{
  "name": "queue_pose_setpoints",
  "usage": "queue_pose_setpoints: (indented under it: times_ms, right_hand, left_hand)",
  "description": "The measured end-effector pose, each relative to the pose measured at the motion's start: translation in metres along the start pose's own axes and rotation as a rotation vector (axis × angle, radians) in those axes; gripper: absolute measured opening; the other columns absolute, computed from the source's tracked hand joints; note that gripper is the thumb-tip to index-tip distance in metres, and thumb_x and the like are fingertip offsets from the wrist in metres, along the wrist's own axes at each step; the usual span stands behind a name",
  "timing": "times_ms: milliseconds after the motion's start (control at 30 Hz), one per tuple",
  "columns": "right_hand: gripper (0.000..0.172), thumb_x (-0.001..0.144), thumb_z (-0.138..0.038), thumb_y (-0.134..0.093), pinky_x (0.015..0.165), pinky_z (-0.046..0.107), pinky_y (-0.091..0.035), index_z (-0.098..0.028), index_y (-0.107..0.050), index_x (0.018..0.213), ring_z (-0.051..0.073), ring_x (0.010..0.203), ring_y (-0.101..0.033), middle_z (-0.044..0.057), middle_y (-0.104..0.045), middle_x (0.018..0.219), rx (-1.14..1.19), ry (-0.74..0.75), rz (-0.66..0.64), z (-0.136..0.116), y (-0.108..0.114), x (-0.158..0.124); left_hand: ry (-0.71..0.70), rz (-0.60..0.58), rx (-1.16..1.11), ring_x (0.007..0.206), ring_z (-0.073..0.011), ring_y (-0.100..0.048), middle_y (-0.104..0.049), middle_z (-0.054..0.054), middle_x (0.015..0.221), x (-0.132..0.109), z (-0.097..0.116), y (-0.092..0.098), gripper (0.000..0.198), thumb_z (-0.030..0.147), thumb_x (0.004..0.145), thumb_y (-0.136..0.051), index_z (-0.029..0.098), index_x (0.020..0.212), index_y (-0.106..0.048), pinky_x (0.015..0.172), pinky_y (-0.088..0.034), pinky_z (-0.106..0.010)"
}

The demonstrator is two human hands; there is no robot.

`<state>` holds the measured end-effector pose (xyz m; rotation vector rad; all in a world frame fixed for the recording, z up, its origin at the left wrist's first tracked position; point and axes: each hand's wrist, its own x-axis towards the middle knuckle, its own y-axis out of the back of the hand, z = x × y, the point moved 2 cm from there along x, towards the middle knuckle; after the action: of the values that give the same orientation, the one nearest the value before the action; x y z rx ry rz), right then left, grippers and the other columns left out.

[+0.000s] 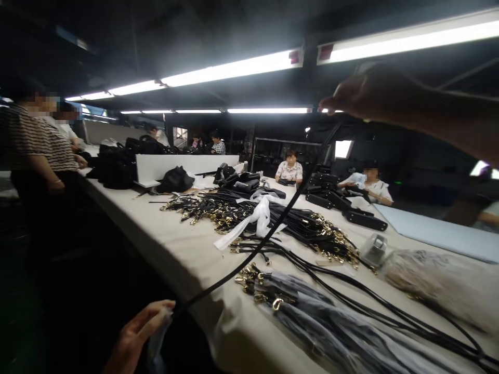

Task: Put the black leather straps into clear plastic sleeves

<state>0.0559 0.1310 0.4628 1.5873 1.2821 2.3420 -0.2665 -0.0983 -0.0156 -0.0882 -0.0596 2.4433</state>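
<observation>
A long black strap (257, 246) runs diagonally across the view, over the near part of the cloth-covered table. At the bottom left, my left hand (142, 332) pinches its lower end, with some clear plastic hanging below the fingers. My right hand (351, 96) is raised high at the upper right, near the lamps, closed at the strap's upper end. Under the strap lies a large pile of black straps with gold clasps (323, 234), with a white strip (259, 218) tied round it. Plastic-wrapped straps (296, 311) with gold clasps lie nearer to me.
A clear plastic bag (440, 280) and a small clear box (376, 249) sit at the right of the table (175, 244). Black bags (120, 161) are heaped at the far left. Several people stand or sit around. Long lamps (234, 67) hang overhead.
</observation>
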Motion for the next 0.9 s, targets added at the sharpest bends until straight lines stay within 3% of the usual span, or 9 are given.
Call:
queue_pose_setpoints:
  times_ms: [167,367,500,600,667,767,900]
  right_hand:
    - [0.053,0.086,-0.058,-0.057,0.068,0.036,-0.047,-0.010,-0.074,0.097,0.015,0.065,-0.062,0.000,-0.059,0.066,0.076,0.088,0.173,-0.079,0.052,0.043]
    - [0.087,0.081,-0.074,-0.032,0.069,0.029,-0.044,0.000,-0.067,0.109,0.021,0.084,-0.068,0.004,-0.068,0.085,0.010,0.280,0.260,-0.120,0.095,0.057]
    - [0.089,0.077,-0.075,-0.033,0.063,0.028,-0.041,-0.001,-0.068,0.114,0.023,0.083,-0.068,0.006,-0.070,0.086,-0.091,0.256,0.321,-0.116,0.124,0.060]
    - [0.092,0.071,-0.077,-0.037,0.059,0.028,-0.038,-0.001,-0.068,0.114,0.024,0.082,-0.067,0.008,-0.069,0.086,-0.133,0.233,0.346,-0.100,0.144,0.066]
    - [0.090,0.068,-0.075,-0.046,0.060,0.028,-0.039,-0.002,-0.069,0.114,0.023,0.081,-0.067,0.007,-0.069,0.085,-0.136,0.181,0.316,-0.088,0.152,0.067]
    - [0.080,0.069,-0.071,-0.056,0.066,0.030,-0.042,-0.006,-0.071,0.112,0.020,0.079,-0.067,0.004,-0.069,0.079,-0.136,0.147,0.301,-0.073,0.153,0.060]
    - [0.059,0.082,-0.060,-0.059,0.077,0.033,-0.045,-0.012,-0.072,0.113,0.015,0.080,-0.065,-0.001,-0.066,0.079,-0.124,0.152,0.265,-0.055,0.141,0.044]
  left_hand:
    - [-0.338,-0.301,-0.162,0.098,-0.0283,-0.066,-0.076,-0.006,0.096,0.022,0.085,-0.062,0.023,0.040,0.070,-0.079,0.019,0.065,-0.073,0.089,-0.050,-0.032]
    - [-0.548,-0.602,-0.257,0.095,-0.0219,-0.064,-0.074,-0.004,0.092,0.048,0.182,-0.127,0.019,0.037,0.077,-0.076,0.019,0.075,-0.073,0.090,-0.045,-0.031]
    - [-0.555,-0.784,-0.171,0.068,-0.0171,-0.062,-0.071,-0.003,0.071,0.062,0.221,-0.158,0.023,0.035,0.065,-0.085,0.015,0.068,-0.073,0.071,-0.046,-0.030]
    - [-0.578,-0.857,-0.166,0.069,-0.0174,-0.064,-0.072,-0.003,0.073,0.065,0.247,-0.168,0.026,0.041,0.069,-0.081,0.016,0.071,-0.073,0.073,-0.048,-0.031]
    - [-0.597,-0.912,-0.134,0.073,-0.0196,-0.066,-0.073,-0.005,0.074,0.063,0.264,-0.170,0.027,0.038,0.064,-0.086,0.015,0.070,-0.073,0.076,-0.049,-0.033]
    - [-0.643,-0.962,-0.124,0.083,-0.0233,-0.069,-0.075,-0.006,0.082,0.059,0.289,-0.168,0.030,0.040,0.062,-0.088,0.016,0.070,-0.073,0.084,-0.050,-0.038]
    - [-0.707,-0.989,-0.125,0.088,-0.0242,-0.069,-0.076,-0.007,0.082,0.051,0.313,-0.178,0.027,0.038,0.063,-0.088,0.016,0.070,-0.073,0.091,-0.049,-0.041]
